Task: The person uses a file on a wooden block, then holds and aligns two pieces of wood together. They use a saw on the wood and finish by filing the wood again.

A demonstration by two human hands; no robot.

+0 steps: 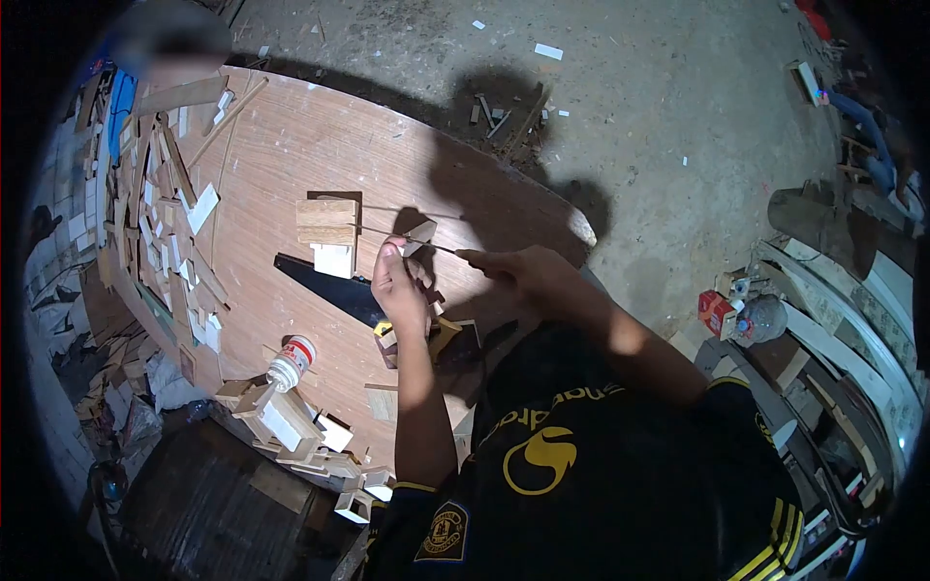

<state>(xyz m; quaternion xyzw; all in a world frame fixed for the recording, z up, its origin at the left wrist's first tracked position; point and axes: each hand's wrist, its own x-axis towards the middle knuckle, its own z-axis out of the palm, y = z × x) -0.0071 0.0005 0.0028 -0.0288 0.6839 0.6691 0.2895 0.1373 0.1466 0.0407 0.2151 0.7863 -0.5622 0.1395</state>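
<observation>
Nearest, by the dark shirt, the left hand [399,283] is closed in a pinch on a small pale wood piece [419,232], wedge-shaped with a shadowed face, held just above the round table [291,145]; the right hand [518,271] is curled shut around a thin stick [412,238] whose tip reaches that piece. Just past the hands stands one stacked wood block [327,232] beside one dark saw blade [325,283], with one glue bottle [290,363] lying toward the left edge, and farther off many wood scraps [160,232] too jumbled to count

two hands [399,286], one glue bottle [290,362], one thin rod [407,238], one stacked wood block [327,222], one round tabletop [291,145]
</observation>
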